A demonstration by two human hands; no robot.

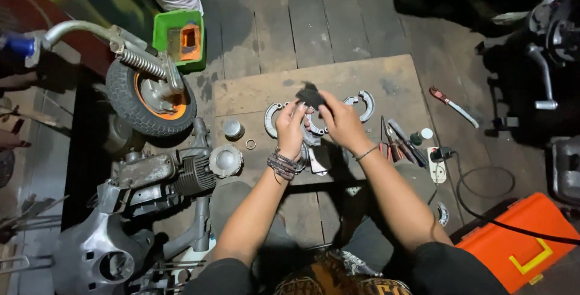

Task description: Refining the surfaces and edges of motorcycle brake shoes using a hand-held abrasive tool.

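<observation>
We held a dark scrap (310,95), likely abrasive cloth or a rag, pinched between both hands above the surface (386,77). Our left hand (293,127) was closed on its lower edge, and our right hand (339,118) gripped it from the other side, fingers together. Under and just behind the hands lay two curved brake shoes (362,100), one to the left of the left hand, one beyond the right hand; we could not tell whether either hand also held a shoe.

Right of the right hand lay pliers (391,144) and a small bottle (417,138); farther right, on the floor, a red-handled tool (450,105). Left of the left hand sat a ring (250,144), a piston (232,129) and an engine (175,177), with a wheel (151,98) beyond.

As we judged it, the scrap could slip from so light a pinch and drop among the parts. The ring, loose near the left wrist, could be knocked off the surface by a careless forearm. The light was poor, so small pieces would be hard to find again.
</observation>
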